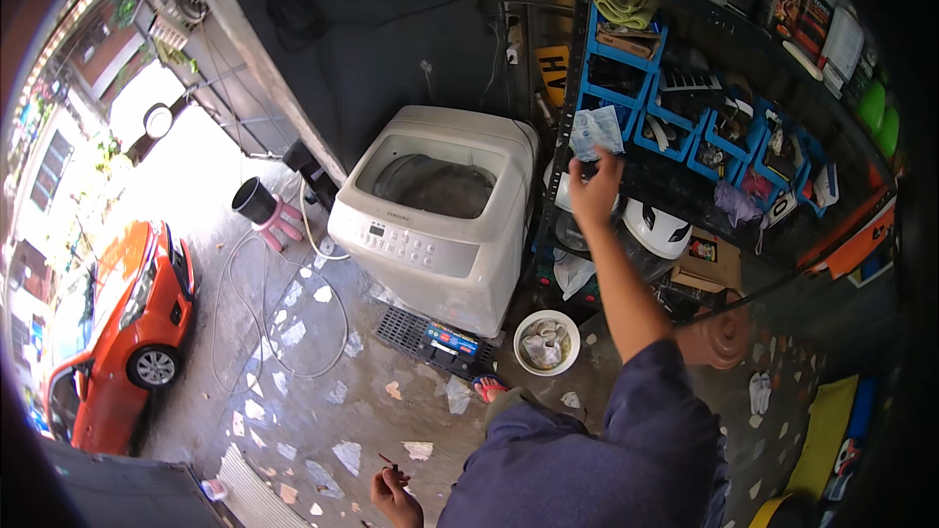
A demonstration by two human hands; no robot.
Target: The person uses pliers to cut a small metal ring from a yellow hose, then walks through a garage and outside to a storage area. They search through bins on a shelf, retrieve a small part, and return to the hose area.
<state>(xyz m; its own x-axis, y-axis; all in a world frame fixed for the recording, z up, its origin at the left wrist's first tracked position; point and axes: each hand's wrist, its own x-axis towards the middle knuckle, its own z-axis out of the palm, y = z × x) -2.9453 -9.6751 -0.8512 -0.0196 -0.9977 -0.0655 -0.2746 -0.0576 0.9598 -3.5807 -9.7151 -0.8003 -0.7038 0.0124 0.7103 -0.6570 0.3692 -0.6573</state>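
Note:
My right hand is raised toward the shelf, thumb and fingers apart in a curve with a dark gap between them. Just beyond its fingertips is a crinkled, pale clear plastic packet at the shelf's left end; whether they touch is hard to tell. Low in the view, my left hand is closed around a thin, dark reddish-brown stick-like piece, partly hidden by the fingers. Blue plastic bins filled with small tools and parts stand beside the packet.
A white top-loading washing machine stands ahead. At its foot are a black battery and a white bucket with things in it. A white helmet sits below the shelf. A hose loops across the floor near an orange car.

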